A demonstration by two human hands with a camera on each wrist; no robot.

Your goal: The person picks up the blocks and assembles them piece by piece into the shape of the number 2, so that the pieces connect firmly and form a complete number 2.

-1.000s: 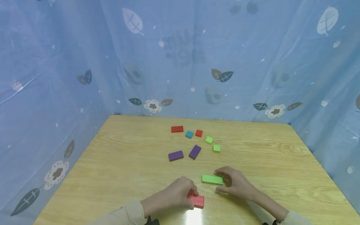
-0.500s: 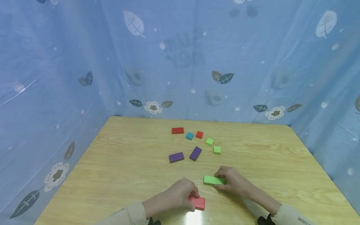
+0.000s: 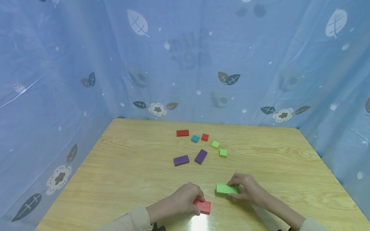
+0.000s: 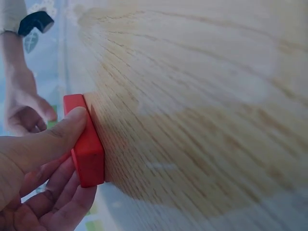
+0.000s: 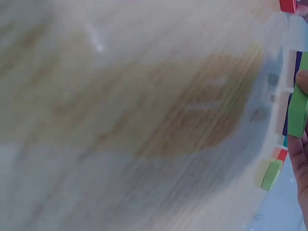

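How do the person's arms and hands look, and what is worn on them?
The left hand and right hand are bare. Pale beige sleeves end short of the hands. A black item shows near each sleeve's end; its details are unclear.

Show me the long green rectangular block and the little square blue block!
Long green rectangular block (image 3: pixel 223 188): head view, bare part of its upper face.
Little square blue block (image 3: pixel 195 138): head view, its top face.

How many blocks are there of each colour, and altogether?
Red: 3 (far red oblong block, small red square block, held red oblong block in the left hand)
Green: 3 (two small green square blocks, long green block in the right hand)
Purple: 2 (purple oblong blocks)
Blue: 1 (small blue square block)
Total: 9
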